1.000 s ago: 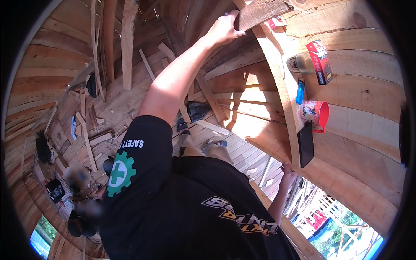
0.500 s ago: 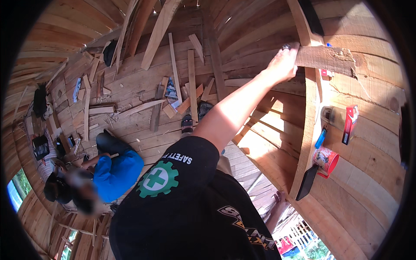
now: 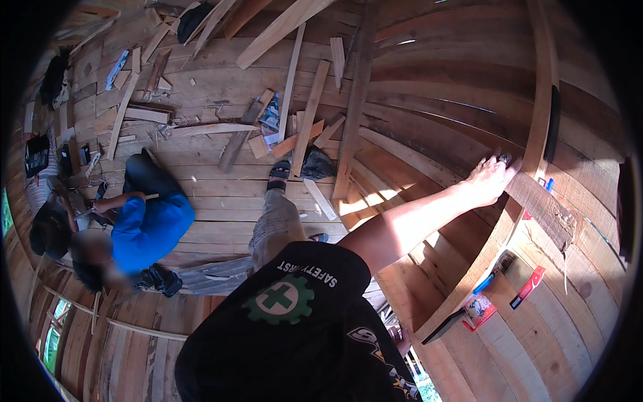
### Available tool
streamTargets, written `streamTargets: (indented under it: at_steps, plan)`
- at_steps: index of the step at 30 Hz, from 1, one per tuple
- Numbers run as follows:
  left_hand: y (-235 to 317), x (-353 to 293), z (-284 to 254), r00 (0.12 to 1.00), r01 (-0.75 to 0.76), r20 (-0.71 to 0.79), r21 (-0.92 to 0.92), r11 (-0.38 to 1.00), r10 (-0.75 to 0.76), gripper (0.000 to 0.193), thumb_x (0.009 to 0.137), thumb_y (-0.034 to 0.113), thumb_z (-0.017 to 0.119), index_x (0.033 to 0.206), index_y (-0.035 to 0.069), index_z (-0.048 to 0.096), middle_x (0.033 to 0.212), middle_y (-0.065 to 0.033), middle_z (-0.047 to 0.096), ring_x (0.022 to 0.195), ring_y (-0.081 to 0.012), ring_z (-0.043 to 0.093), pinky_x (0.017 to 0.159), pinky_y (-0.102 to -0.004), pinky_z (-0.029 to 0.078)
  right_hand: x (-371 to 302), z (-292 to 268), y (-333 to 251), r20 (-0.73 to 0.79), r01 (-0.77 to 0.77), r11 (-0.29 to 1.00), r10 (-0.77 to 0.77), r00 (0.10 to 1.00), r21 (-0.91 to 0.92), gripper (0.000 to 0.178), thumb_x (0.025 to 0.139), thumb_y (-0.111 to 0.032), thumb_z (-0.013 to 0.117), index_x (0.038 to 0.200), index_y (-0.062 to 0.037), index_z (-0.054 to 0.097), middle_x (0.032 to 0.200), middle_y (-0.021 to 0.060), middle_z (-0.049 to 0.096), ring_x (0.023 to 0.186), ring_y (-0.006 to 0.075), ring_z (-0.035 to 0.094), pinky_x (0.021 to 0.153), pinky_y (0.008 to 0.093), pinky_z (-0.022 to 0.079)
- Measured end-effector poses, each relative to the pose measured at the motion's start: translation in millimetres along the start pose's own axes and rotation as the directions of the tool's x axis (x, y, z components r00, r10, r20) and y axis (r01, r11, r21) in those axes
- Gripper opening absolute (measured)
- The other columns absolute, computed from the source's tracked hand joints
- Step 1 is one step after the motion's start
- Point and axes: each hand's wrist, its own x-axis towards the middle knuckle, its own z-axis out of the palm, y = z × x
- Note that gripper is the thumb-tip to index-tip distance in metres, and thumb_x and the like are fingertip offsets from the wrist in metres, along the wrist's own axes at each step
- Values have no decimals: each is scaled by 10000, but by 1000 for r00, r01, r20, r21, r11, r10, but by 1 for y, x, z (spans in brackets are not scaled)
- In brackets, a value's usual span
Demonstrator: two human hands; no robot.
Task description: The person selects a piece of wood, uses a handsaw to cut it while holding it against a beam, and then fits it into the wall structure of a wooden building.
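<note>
My left arm stretches across to the right, and my left hand (image 3: 491, 181) is closed on one end of a short rough board (image 3: 546, 211). This board lies across a long upright timber (image 3: 479, 278) on the plank wall, its far end splintered. A ring-like dark item shows at my fingers. Low by the wall opening, only a small part of my right hand (image 3: 403, 342) shows beside my shirt; its fingers are mostly hidden. Beyond the timber sit a red-and-white cup (image 3: 479, 311), a blue tool handle (image 3: 483, 284) and a red box (image 3: 528, 288).
A person in a blue shirt (image 3: 154, 224) sits on the floor at left, next to another person (image 3: 48, 224). Loose boards (image 3: 311, 117) and offcuts lie over the plank floor. A black plastic bag (image 3: 318, 163) is near my sandalled foot (image 3: 278, 173).
The view has swung, so the wall and my left hand appear lower. The board now slants downward to the right. Less of my right hand shows.
</note>
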Motion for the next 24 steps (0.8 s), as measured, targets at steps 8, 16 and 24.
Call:
streamTargets:
  at_steps: [8,16,24]
  plan:
    - [0,-2,1,1000,10,14,-22,1000,-10,778,671,-64,621,1393,20,344,1317,-304,421,1255,-491,396,1022,-556,377,-5,2,-2,-10,-46,999,46,999,-1,402,863,-229,660,1171,-29,497,1086,117,590,840,202,614,730,333,549]
    - [4,0,-8,999,17,29,49,999,-19,806,653,-31,669,1390,39,350,1290,-281,435,1249,-463,408,986,-549,412,0,4,-6,23,-45,999,45,999,8,406,866,-236,653,1180,-31,496,1092,110,590,842,202,609,739,340,543]
    - [8,4,-16,991,65,117,31,997,-69,813,653,-12,671,1395,48,344,1238,-297,465,1202,-445,454,939,-550,434,1,3,-5,40,-46,999,46,998,12,410,870,-242,647,1189,-33,495,1097,103,589,843,202,605,747,347,537]
